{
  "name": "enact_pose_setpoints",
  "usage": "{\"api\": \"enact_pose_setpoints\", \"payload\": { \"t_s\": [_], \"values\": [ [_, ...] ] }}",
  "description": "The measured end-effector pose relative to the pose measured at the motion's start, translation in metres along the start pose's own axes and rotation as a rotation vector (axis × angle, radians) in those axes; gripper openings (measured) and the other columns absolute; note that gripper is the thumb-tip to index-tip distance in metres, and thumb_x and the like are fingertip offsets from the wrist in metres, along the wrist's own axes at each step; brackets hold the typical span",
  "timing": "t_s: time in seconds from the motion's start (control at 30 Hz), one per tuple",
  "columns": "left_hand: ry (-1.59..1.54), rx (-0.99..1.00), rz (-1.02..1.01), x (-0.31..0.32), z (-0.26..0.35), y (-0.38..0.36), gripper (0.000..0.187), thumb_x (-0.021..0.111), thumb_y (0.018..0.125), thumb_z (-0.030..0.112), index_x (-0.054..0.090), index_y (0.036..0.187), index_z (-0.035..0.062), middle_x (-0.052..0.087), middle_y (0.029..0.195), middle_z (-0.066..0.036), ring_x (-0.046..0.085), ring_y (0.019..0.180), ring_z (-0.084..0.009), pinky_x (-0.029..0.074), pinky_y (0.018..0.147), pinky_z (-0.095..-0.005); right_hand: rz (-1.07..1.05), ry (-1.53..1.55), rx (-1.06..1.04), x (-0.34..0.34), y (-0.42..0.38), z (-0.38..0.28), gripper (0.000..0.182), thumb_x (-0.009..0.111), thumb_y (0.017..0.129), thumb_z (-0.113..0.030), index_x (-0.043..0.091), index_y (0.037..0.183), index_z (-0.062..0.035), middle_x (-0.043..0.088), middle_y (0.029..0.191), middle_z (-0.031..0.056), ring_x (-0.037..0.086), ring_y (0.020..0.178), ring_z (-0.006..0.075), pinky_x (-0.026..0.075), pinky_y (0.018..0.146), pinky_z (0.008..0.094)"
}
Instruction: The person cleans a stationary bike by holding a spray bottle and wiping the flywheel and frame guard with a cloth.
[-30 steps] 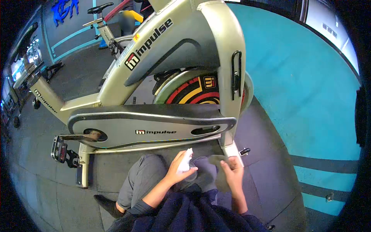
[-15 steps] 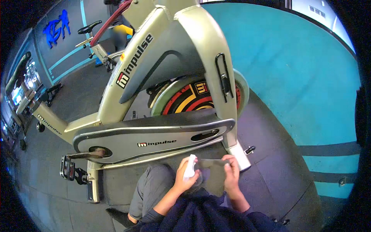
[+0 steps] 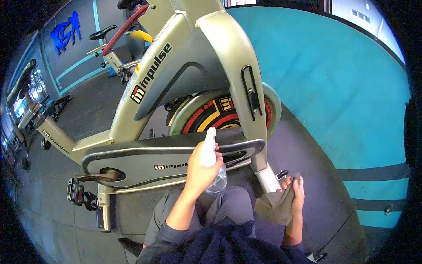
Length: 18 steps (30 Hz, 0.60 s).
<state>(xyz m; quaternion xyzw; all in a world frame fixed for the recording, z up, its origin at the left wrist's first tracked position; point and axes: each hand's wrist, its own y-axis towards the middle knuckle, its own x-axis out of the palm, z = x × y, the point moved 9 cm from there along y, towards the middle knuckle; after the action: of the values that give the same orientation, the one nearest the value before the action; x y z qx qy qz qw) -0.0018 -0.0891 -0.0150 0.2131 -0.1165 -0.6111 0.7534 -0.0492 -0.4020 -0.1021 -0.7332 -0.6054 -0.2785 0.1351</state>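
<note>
My left hand point(image 3: 198, 169) is closed around the neck of a spray bottle point(image 3: 216, 179) with a white trigger head and a clear body. Its nozzle points up and forward, toward the exercise bike point(image 3: 132, 165) with "impulse" lettering. The bottle stands in front of the bike's grey chain cover, apart from it as far as I can tell. Off to the right, my right hand point(image 3: 297, 196) grips a grey-brown cloth point(image 3: 276, 206) that hangs down from the fingers. That hand is near the foot of the bike's front leg.
The bike's pedal point(image 3: 75, 192) sticks out at the lower left. A teal wall point(image 3: 325, 88) stands on the right. Dark rubber flooring point(image 3: 57, 229) lies underneath. More bikes, one with a black saddle point(image 3: 102, 33), and a person in yellow are in the background.
My left hand has raised the spray bottle up and forward toward the bike. My right hand has moved right with the cloth, away from the left hand.
</note>
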Motion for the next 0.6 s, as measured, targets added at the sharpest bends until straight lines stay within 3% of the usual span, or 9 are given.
{"api": "enact_pose_setpoints", "payload": {
  "t_s": [0.07,0.1,0.2,0.37,0.43,0.5,0.53,0.6],
  "values": [
    [0.057,0.037,0.007,-0.001,-0.002,0.004,0.033,0.064,0.07,0.0,0.057,0.102,-0.0001,0.061,0.087,-0.009,0.065,0.078,-0.0185,0.05,0.075,-0.0316,-0.13,0.11,0.116,0.005,-0.003,0.005,0.023,0.047,0.08,-0.011,0.041,0.103,-0.0099,0.042,0.092,0.0066,0.044,0.084,0.0182,0.046,0.073,0.0383],
    [0.053,0.021,0.013,-0.002,-0.005,0.004,0.033,0.064,0.07,0.0,0.056,0.102,-0.0001,0.061,0.086,-0.009,0.065,0.078,-0.0181,0.051,0.074,-0.0316,-0.135,0.155,0.156,0.003,-0.002,0.007,0.038,0.045,0.066,-0.006,0.041,0.103,-0.0104,0.042,0.094,0.0081,0.044,0.086,0.0197,0.046,0.074,0.039],
    [0.037,0.007,0.02,-0.002,-0.008,0.002,0.034,0.065,0.07,0.001,0.056,0.103,0.0,0.061,0.085,-0.009,0.066,0.076,-0.0172,0.051,0.072,-0.0314,-0.167,0.134,0.111,-0.012,0.004,0.008,0.045,0.051,0.071,-0.008,0.039,0.114,-0.0096,0.045,0.098,0.0089,0.047,0.092,0.0205,0.051,0.077,0.0423],
    [-0.057,-0.016,-0.011,-0.004,-0.01,0.003,0.039,0.065,0.071,0.001,0.055,0.108,-0.0001,0.061,0.087,-0.008,0.066,0.075,-0.0159,0.052,0.071,-0.0308,-0.139,-0.032,-0.024,-0.015,0.013,0.003,0.039,0.05,0.081,-0.008,0.044,0.119,-0.0072,0.053,0.104,0.0106,0.054,0.095,0.0201,0.053,0.082,0.0412],
    [0.042,-0.065,-0.085,0.0,-0.012,0.002,0.042,0.064,0.075,-0.003,0.051,0.114,-0.0004,0.058,0.098,-0.007,0.065,0.084,-0.0162,0.052,0.075,-0.0303,-0.119,-0.034,-0.065,-0.007,0.011,0.002,0.035,0.051,0.085,-0.01,0.046,0.12,-0.0067,0.055,0.106,0.0111,0.056,0.093,0.0197,0.053,0.082,0.0393],
    [-0.013,-0.058,-0.099,0.0,-0.006,0.002,0.043,0.065,0.075,-0.003,0.051,0.115,-0.0007,0.058,0.099,-0.008,0.065,0.086,-0.0163,0.052,0.076,-0.0306,-0.013,0.005,-0.076,-0.007,0.006,0.002,0.035,0.052,0.09,-0.016,0.045,0.122,-0.0056,0.057,0.111,0.0128,0.059,0.084,0.0194,0.055,0.072,0.0345],
    [-0.07,-0.054,-0.111,0.0,-0.002,0.002,0.044,0.065,0.075,-0.004,0.051,0.116,-0.0009,0.058,0.1,-0.008,0.064,0.087,-0.0165,0.052,0.078,-0.031,-0.013,0.006,-0.077,-0.007,0.006,0.003,0.035,0.052,0.09,-0.016,0.045,0.122,-0.0056,0.057,0.111,0.0128,0.059,0.084,0.0194,0.055,0.072,0.0345],
    [-0.107,-0.062,-0.204,0.001,0.002,0.003,0.044,0.066,0.075,-0.002,0.052,0.116,-0.0004,0.06,0.099,-0.007,0.064,0.086,-0.0155,0.052,0.078,-0.0308,-0.091,-0.054,-0.084,-0.003,0.005,0.006,0.033,0.053,0.09,-0.019,0.046,0.12,-0.0053,0.058,0.11,0.0137,0.059,0.072,0.0183,0.053,0.06,0.0293]
  ]
}}
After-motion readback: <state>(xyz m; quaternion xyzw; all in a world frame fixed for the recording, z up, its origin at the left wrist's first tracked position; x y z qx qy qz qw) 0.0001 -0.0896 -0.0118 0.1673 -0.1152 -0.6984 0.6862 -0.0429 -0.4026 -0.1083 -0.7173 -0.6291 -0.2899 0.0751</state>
